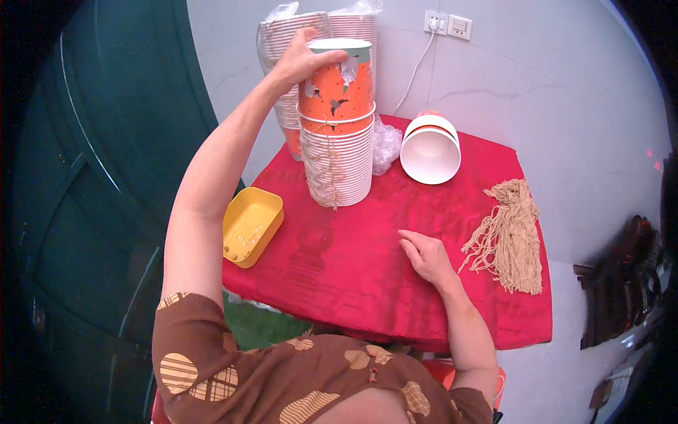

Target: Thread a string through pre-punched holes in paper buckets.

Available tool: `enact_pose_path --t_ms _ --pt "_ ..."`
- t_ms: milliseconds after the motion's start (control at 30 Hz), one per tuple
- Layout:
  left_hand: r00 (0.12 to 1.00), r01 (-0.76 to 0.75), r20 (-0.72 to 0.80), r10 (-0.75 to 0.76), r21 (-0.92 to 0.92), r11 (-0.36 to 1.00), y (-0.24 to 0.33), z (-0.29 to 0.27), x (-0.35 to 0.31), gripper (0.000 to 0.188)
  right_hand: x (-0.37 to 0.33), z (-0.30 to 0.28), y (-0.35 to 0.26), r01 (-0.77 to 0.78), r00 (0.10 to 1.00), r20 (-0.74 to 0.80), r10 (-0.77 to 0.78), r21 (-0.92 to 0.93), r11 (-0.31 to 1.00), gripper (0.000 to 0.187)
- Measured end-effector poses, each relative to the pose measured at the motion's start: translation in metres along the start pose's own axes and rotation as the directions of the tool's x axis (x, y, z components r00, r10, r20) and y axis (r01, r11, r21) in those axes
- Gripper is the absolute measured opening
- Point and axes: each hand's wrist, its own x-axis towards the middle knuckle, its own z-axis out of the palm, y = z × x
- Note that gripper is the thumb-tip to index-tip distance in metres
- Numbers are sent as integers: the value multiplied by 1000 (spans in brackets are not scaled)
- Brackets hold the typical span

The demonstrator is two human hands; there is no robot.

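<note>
Our left hand (302,60) pinches the top of the orange cup (357,92), thumb on the near side, fingers at the far edge. The cup sits upside down atop the stack (357,166), twine (330,169) along its side. Our right hand (429,259) half curls over the red cloth (367,272); whether its fingertips pinch anything, we cannot tell. Yarn (517,240) lies to its right.

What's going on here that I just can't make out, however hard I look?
All in the head view:
Inside of the top cup: mostly hidden by its own near wall.
Whether the right hand pinches anything thin: too small to tell.
Bits in the yellow tray: too small to identify.
Lower right bagged stack: mostly hidden by the tall stack.
</note>
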Motion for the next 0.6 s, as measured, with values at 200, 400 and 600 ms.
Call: enact_pose_path --t_ms 200,400,600 --pt "1000 -18 -5 18 -26 999 -4 2 0 111 1 -1 -2 -1 1000 3 1 -5 1000 26" --pt "1000 -20 -2 20 -15 1000 -5 1 0 110 0 0 1 -4 1000 6 4 -3 1000 25" --pt "1000 -20 -6 20 -24 1000 -8 3 -1 107 0 -1 0 -4 1000 13 5 -13 1000 26"
